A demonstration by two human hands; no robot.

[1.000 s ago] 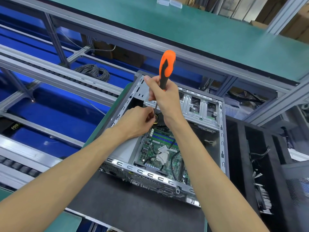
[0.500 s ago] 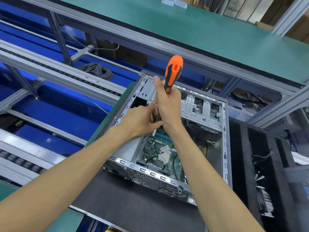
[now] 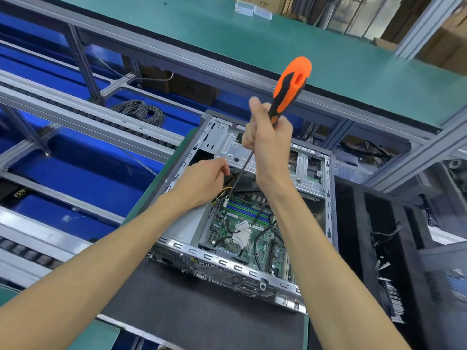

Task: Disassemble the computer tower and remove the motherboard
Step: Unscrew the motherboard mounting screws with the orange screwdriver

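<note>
The computer tower [image 3: 252, 215] is laid on its side at the centre of the frame, open side up, so that its inside can be reached from above. The motherboard [image 3: 242, 228] is seen on the floor of the case, not yet removed, with black cables draped across it. An orange and black screwdriver [image 3: 285, 97] is gripped in the clenched right hand [image 3: 267, 142] just above the case; its shaft is slanted down and to the left, probably toward a fastener near the yellow and black wires [image 3: 227, 185]. The tip is lost among these. The left hand [image 3: 204, 180] is reached into the upper left corner of the case, fingers curled at the wires, seemingly to hold them aside; whether they are actually pinched cannot be told.
</note>
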